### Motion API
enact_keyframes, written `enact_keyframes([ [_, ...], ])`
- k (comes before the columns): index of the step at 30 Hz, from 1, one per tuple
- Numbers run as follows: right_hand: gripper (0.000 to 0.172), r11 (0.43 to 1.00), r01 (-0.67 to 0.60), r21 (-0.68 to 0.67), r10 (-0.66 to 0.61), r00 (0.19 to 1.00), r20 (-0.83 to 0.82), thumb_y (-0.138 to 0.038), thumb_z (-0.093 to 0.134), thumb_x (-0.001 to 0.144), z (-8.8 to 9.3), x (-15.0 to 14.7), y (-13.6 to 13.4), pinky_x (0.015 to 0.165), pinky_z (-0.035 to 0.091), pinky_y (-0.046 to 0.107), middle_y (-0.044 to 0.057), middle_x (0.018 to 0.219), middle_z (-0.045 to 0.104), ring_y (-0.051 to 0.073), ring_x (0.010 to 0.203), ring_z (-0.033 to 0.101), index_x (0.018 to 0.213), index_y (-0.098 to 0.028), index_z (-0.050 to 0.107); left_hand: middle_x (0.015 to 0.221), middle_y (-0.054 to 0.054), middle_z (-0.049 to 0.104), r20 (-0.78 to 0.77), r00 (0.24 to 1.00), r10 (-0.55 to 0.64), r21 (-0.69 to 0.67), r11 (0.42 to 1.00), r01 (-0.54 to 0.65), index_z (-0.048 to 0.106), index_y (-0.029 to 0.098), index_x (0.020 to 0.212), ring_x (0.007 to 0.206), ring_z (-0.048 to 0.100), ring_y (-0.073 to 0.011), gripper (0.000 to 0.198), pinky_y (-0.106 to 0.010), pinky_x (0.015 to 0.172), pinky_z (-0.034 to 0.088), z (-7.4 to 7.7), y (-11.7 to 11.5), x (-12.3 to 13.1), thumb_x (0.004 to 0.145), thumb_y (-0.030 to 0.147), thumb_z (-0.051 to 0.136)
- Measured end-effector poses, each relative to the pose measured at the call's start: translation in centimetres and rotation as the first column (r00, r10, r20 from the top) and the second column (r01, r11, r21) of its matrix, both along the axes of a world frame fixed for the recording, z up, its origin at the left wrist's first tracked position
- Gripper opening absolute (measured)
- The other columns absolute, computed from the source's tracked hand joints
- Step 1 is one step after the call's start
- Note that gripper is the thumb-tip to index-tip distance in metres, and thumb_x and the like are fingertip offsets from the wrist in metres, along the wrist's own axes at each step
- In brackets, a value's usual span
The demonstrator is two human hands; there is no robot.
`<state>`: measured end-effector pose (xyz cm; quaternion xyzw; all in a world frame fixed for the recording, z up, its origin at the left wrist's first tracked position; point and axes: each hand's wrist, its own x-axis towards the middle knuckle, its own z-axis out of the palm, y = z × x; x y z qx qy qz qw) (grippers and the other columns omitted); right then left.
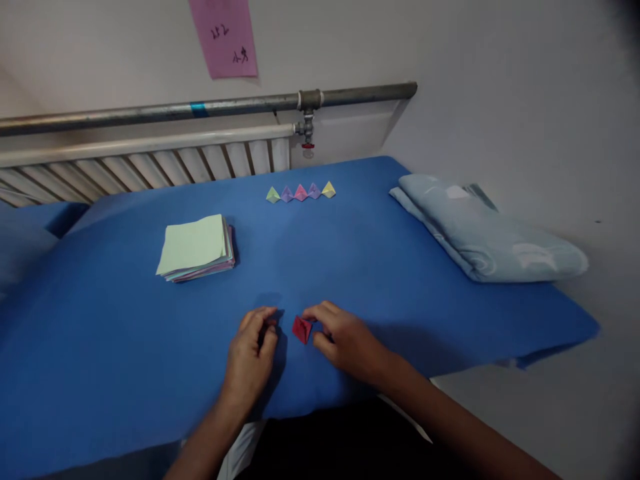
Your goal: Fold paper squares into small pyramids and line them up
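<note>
A small red folded-paper piece (301, 330), pointed like a diamond, lies on the blue-covered surface between my two hands. My right hand (345, 339) is just to its right, with the index fingertip at the paper's upper edge and the thumb apart from that finger. To the left of the paper, my left hand (253, 350) rests with fingers loosely bent and a gap between thumb and index finger; nothing shows in it. Farther back, several similar folded pieces in green, purple, pink and yellow stand in a row, the pink one (300, 193) in the middle.
A stack of coloured paper sheets (195, 245), pale green on top, sits at the left. On the right lies a folded light-blue blanket (490, 233). Behind the blue surface (125, 333) are a white radiator (190, 163) and a metal pipe (240, 105) with a red-handled valve.
</note>
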<state>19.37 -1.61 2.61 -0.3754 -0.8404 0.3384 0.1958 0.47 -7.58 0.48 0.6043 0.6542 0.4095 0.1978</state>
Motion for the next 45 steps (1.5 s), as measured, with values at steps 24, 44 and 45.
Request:
enact_keyframes([
  [24,0.018,0.969,-0.198,-0.150,0.178,0.975,-0.136,-0.005,0.056,0.079,1.1,-1.9,8.2,0.073,0.045,0.022,0.000,0.082,0.061,0.011,0.076,0.057,0.081,-0.020,0.067,0.080,-0.004,0.070,0.421,0.904,-0.075,-0.135,0.980,0.144,0.065,0.015,0.095,0.061,0.062,-0.0107,0.022,-0.022,0.055,0.049,0.0,15.8,0.2,0.080,0.015,0.049],
  [44,0.009,0.996,0.068,0.066,-0.067,0.998,-0.016,-0.017,0.056,0.088,-1.8,-4.5,14.3,0.070,0.041,0.025,0.003,0.085,0.063,0.013,0.076,0.057,0.086,-0.018,0.064,0.091,-0.003,0.069,-0.065,0.984,-0.169,0.111,0.978,0.175,0.067,0.020,0.095,0.088,0.063,-0.0153,0.015,-0.030,0.080,0.050,-0.8,14.8,-2.4,0.085,0.016,0.057],
  [45,0.008,0.997,0.063,0.054,-0.062,0.998,-0.016,-0.017,0.057,0.088,-1.8,-4.5,14.4,0.069,0.041,0.024,0.003,0.085,0.063,0.013,0.074,0.056,0.085,-0.018,0.065,0.090,-0.003,0.069,-0.073,0.983,-0.171,0.112,0.978,0.179,0.067,0.020,0.095,0.088,0.063,-0.0154,0.014,-0.030,0.080,0.050,-0.8,14.8,-2.4,0.085,0.017,0.057],
])
